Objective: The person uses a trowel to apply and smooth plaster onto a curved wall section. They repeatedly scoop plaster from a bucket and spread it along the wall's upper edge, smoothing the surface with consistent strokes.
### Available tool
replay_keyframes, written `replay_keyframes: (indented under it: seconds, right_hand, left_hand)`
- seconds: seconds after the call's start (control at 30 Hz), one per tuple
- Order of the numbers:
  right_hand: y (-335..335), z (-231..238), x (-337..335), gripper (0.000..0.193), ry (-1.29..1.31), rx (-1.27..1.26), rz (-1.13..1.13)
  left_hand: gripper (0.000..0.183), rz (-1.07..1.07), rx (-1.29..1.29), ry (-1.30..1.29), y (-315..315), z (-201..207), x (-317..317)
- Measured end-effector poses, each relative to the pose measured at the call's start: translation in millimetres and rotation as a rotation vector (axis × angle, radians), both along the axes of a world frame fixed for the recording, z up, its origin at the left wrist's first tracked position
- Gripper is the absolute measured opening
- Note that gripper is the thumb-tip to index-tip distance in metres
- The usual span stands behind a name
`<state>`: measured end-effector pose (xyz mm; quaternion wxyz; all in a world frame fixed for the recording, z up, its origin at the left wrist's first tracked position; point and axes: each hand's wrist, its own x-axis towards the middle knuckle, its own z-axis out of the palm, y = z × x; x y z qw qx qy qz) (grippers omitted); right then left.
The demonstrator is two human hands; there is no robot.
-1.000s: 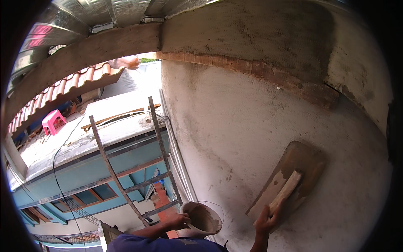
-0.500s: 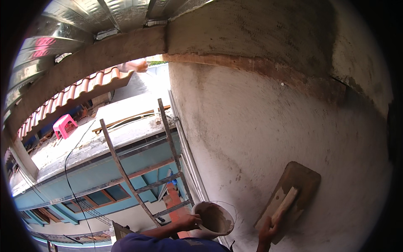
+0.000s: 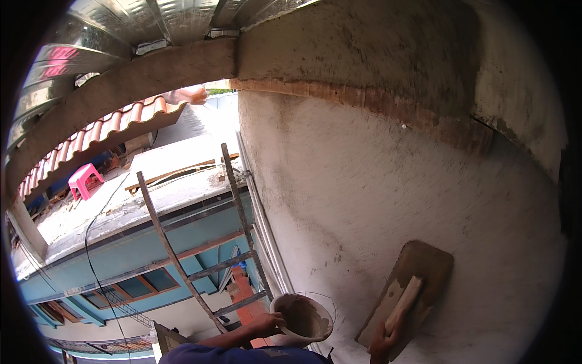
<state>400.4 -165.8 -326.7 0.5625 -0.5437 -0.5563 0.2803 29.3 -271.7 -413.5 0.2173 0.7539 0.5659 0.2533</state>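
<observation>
My left hand (image 3: 267,324) grips the rim of a white bucket (image 3: 328,330), its fingers closed over the near left edge. Grey mortar coats the inside of the bucket, and a thin wire handle (image 3: 324,295) stands up at its far side. My right hand (image 3: 384,343) is wrapped round the light handle of a large rectangular plastering float (image 3: 433,261). Wet mortar smears the float's upper part. Flat against or close to the pale plastered wall (image 3: 339,176), the float slants up to the right; contact I cannot tell.
A wooden ladder (image 3: 162,233) stands left of the bucket, beside pale pipes (image 3: 267,236) along the wall's edge. Beyond lie a ledge with a pink stool (image 3: 85,179) and a blue-green building (image 3: 145,252). A concrete beam (image 3: 163,67) and metal roof sheets (image 3: 115,24) hang overhead.
The view has shifted slightly, so the surroundings sit a little further left. The float and bucket appear slightly lower and further left. Both hands keep their hold.
</observation>
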Motion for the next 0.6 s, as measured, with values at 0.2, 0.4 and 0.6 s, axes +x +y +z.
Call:
replay_keyframes:
  seconds: [0.2,0.4,0.6]
  right_hand:
    - [-18,126,56,0.084,-0.675,0.497,0.141]
    - [-10,369,25,0.067,-1.07,0.58,-0.169]
    - [-19,425,-44,0.069,-1.285,0.656,-0.168]
  left_hand:
    - [0.026,-0.022,0.047,-0.032,15,-19,-11]
    - [0.024,0.051,0.062,-0.075,4,-30,-22]
    - [0.017,0.11,0.099,-0.082,8,8,-19]
